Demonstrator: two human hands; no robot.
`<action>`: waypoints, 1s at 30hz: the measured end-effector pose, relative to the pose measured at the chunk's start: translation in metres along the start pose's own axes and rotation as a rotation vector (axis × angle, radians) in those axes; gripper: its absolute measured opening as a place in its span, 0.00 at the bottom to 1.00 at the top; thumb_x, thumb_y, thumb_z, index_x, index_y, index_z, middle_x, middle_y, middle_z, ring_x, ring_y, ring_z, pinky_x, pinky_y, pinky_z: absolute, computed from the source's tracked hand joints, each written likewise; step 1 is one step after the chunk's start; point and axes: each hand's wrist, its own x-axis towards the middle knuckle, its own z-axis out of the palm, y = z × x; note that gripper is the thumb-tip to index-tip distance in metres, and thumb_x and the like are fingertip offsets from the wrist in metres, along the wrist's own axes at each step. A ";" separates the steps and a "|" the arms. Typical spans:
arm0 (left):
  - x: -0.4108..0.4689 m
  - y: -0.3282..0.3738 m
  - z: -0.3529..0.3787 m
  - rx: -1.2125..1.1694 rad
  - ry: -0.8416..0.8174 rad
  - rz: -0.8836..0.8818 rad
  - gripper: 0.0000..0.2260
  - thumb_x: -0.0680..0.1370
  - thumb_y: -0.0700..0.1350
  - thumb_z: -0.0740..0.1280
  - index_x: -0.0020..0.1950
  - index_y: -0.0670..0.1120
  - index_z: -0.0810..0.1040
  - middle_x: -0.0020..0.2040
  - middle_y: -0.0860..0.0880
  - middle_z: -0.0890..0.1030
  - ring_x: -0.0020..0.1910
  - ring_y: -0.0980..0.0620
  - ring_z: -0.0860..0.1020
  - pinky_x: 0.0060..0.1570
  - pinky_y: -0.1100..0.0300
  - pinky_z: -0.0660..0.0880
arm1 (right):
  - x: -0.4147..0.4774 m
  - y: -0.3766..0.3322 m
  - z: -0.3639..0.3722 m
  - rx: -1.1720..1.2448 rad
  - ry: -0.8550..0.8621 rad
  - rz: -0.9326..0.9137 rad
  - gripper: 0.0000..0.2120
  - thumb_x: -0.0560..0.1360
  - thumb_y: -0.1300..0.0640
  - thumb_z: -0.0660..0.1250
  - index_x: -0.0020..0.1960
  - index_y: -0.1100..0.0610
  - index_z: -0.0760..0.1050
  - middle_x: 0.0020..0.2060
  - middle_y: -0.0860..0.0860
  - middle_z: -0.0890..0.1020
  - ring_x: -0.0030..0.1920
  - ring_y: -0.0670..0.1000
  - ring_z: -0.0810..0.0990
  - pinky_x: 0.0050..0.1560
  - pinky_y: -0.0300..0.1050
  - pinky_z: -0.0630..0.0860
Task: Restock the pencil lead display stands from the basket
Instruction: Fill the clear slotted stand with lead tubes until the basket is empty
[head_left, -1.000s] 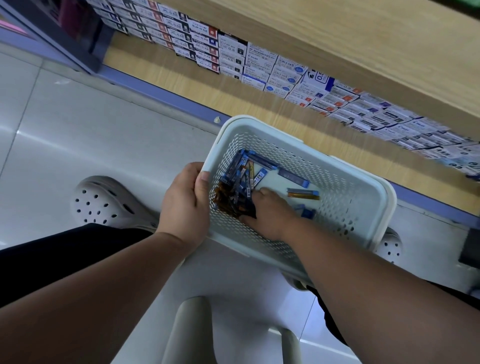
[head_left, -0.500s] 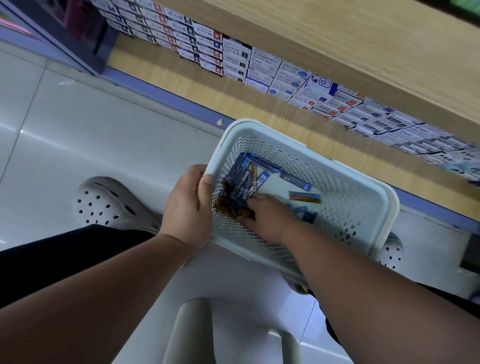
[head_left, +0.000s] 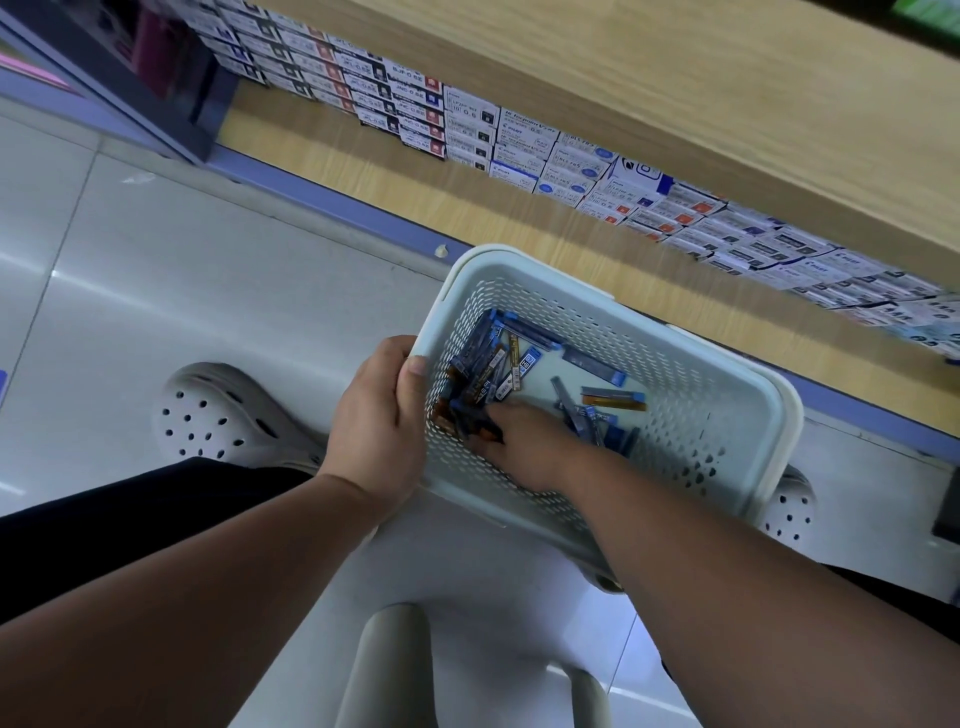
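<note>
A white perforated basket (head_left: 696, 415) is tilted in front of me, above the floor. My left hand (head_left: 379, 431) grips its left rim, thumb over the edge. Several blue and brown pencil lead cases (head_left: 485, 371) lie heaped in the basket's left corner, and a few loose cases (head_left: 613, 399) lie toward the middle. My right hand (head_left: 530, 447) reaches into the basket. Its fingers curl down into the heap and close on some cases, with the fingertips hidden among them. No display stand is in view.
A low wooden shelf (head_left: 363, 176) runs diagonally behind the basket, lined with rows of white pen refill boxes (head_left: 519, 140). White clogs (head_left: 223, 415) stand on the pale tiled floor. A grey stool (head_left: 395, 665) sits below my arms.
My right hand has slid a little left, deeper into the heap of cases, and its fingers have closed in. My left hand keeps its grip on the rim.
</note>
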 end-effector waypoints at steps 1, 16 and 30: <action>0.000 0.000 0.000 -0.001 -0.001 0.002 0.12 0.83 0.53 0.52 0.57 0.52 0.73 0.44 0.54 0.77 0.44 0.54 0.73 0.41 0.59 0.64 | 0.001 0.000 0.001 -0.001 -0.010 -0.001 0.21 0.81 0.39 0.61 0.64 0.54 0.74 0.54 0.53 0.75 0.50 0.53 0.75 0.45 0.46 0.71; 0.001 -0.001 -0.001 0.025 -0.011 0.017 0.14 0.83 0.53 0.51 0.59 0.51 0.74 0.45 0.52 0.78 0.45 0.52 0.74 0.42 0.57 0.66 | 0.012 -0.002 -0.004 0.169 -0.060 -0.053 0.22 0.78 0.37 0.65 0.63 0.51 0.76 0.56 0.51 0.82 0.53 0.52 0.80 0.59 0.52 0.78; 0.000 0.001 -0.002 0.048 -0.016 0.006 0.11 0.85 0.50 0.53 0.59 0.50 0.74 0.45 0.52 0.78 0.43 0.52 0.74 0.40 0.58 0.64 | -0.002 0.001 -0.030 0.241 -0.189 0.025 0.20 0.75 0.43 0.73 0.62 0.52 0.79 0.52 0.48 0.84 0.51 0.50 0.82 0.58 0.48 0.78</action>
